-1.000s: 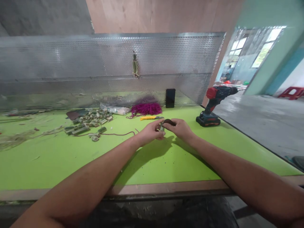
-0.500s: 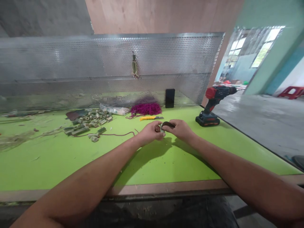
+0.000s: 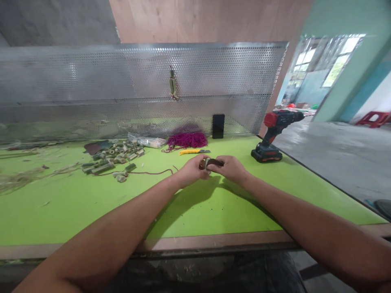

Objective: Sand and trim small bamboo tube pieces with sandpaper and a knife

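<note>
Short pale-green bamboo-like piece (image 3: 207, 164) sits over the lime-green tabletop (image 3: 220, 221), pinched in the left hand (image 3: 195, 167) while the right hand (image 3: 230, 167) clamps a dark brown flat strip (image 3: 216, 162) against it, apparently for rubbing, so I'd keep the left grip steady next.

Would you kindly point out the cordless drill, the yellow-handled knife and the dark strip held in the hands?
Cordless drill (image 3: 271, 133): head view, on its grip.
Yellow-handled knife (image 3: 190, 151): head view, on its handle.
Dark strip (image 3: 215, 162): head view, on its exposed middle.
</note>
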`<state>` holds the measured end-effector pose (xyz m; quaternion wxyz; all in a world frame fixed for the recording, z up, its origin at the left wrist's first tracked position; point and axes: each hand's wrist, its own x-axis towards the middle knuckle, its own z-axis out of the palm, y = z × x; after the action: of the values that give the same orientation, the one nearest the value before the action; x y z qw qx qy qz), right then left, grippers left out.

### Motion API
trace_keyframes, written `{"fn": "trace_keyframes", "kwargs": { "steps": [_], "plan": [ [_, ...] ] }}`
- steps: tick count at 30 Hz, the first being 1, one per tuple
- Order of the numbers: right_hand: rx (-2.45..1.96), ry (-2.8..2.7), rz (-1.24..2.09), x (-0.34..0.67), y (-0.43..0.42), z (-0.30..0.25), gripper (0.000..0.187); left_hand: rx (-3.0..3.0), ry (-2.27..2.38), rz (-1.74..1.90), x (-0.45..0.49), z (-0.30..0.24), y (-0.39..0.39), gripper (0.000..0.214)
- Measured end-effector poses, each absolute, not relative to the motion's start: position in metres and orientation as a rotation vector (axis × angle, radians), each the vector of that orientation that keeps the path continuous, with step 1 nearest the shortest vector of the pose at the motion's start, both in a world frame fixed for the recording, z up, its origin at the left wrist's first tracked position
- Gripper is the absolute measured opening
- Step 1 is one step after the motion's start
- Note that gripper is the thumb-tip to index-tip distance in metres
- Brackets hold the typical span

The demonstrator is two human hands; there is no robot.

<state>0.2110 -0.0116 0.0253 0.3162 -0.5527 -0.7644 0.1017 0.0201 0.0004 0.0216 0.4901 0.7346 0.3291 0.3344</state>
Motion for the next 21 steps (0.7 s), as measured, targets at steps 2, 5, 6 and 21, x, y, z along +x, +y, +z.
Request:
{"fn": "trace_keyframes", "kwargs": {
  "steps": [2,5,6,21],
  "plan": [
    [-1.465,-1.973,0.240,0.2105,-0.0113,0.0255,0.047,1.788,0.776,0.804,0.0186,0.0219,0.0020,0.044],
    [-1.460,-1.951,0.252,0.2100,-0.0106,0.0256,0.048,1.810,0.763,0.790,0.0163,0.0228,0.0030,0.045],
    [-1.458,-1.969,0.263,0.2100,-0.0104,0.0256,0.048,1.812,0.767,0.792,0.0160,0.0230,0.0028,0.043],
    [-1.495,-1.975,0.267,0.2067,-0.0152,0.0273,0.046,1.812,0.791,0.786,0.0174,0.0206,0.0046,0.044]
  ]
}}
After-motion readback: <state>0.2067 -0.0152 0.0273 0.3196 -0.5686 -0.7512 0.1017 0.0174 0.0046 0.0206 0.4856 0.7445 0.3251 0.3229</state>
